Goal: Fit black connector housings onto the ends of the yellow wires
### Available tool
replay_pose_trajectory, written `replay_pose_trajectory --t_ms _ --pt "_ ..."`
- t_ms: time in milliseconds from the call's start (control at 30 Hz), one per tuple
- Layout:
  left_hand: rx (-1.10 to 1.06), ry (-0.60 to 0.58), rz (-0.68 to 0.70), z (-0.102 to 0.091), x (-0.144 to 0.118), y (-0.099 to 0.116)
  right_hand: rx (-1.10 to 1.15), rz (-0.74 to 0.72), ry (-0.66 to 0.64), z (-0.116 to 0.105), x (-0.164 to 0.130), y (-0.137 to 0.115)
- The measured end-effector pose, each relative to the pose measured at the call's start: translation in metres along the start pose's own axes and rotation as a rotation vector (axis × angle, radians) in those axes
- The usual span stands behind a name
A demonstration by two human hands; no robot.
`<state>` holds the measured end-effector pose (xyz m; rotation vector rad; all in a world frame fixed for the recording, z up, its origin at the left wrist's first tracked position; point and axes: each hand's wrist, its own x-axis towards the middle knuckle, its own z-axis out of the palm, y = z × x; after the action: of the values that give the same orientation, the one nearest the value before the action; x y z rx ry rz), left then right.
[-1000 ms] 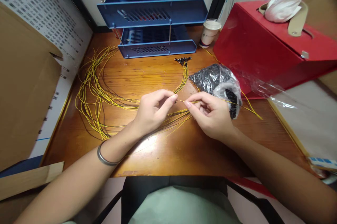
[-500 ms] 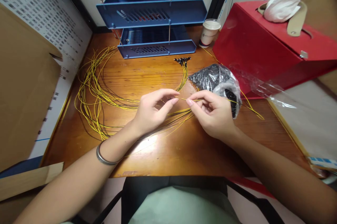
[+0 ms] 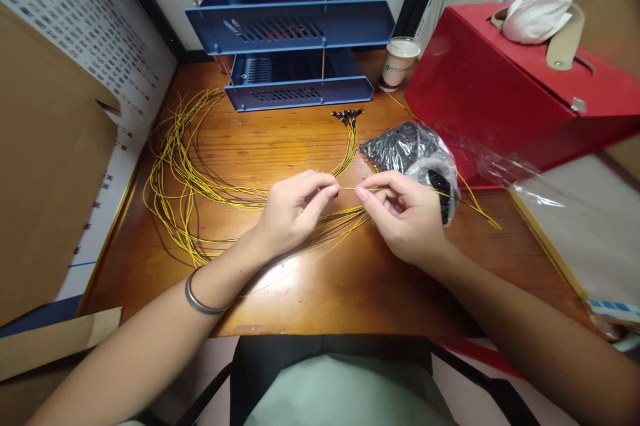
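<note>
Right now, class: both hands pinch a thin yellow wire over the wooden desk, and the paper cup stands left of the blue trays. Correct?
Not quite. In the head view the paper cup stands right of the blue trays, beside the red box. The left hand and right hand do pinch the yellow wire.

L hand (image 3: 293, 213), R hand (image 3: 405, 216): fingertips pinched, nearly touching.

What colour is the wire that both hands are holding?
The wire is yellow; the head view shows it best, between the fingertips.
</note>
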<state>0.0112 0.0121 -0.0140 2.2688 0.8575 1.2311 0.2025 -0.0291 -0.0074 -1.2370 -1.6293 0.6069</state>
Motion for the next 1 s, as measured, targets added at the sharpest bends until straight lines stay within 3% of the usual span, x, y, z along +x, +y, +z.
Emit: replay_pose_trajectory --t_ms 267,567,1000 --pt "-0.015 0.019 -0.015 0.0006 -0.0005 0.0004 0.024 0.033 0.004 0.0004 -0.0018 -0.0006" --pt "-0.173 0.191 -0.22 0.0068 -0.0039 -0.0041 0.017 0.028 0.067 -0.0018 -0.0006 -0.001" --pt "-0.077 0.094 -0.199 0.005 -0.0036 -0.0054 -0.021 -0.033 0.067 -0.0027 -0.0015 -0.0002"
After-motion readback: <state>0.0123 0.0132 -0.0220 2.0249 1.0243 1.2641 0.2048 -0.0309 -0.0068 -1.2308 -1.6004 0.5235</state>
